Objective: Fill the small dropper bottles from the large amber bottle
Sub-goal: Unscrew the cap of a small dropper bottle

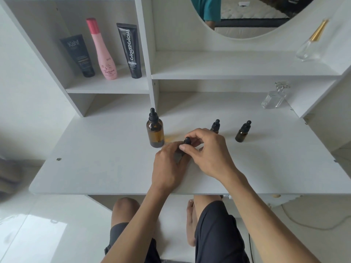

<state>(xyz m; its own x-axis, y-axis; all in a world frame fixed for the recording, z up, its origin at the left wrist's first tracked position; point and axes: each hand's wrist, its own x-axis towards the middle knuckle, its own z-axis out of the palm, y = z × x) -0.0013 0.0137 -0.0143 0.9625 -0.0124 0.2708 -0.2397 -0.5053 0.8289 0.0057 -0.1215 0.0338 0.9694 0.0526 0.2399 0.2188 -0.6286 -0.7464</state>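
Observation:
The large amber bottle (155, 132) stands upright on the white desk (98, 168) with its black dropper cap on. Just right of it, both hands meet around a small dropper bottle (187, 141); only its black rubber bulb shows. My left hand (168, 166) wraps the hidden body of that bottle. My right hand (209, 151) pinches its cap from the right with thumb and fingers. Two more small amber dropper bottles stand capped behind: one (215, 126) partly hidden by my right hand, the other (243, 132) farther right.
A shelf at back left carries a dark tube (78, 56), a pink bottle (103, 52) and a black tube (131, 52). Clear glass perfume bottles stand at back right (273, 97) and on the upper shelf (309, 46). My knees are under the desk's front edge.

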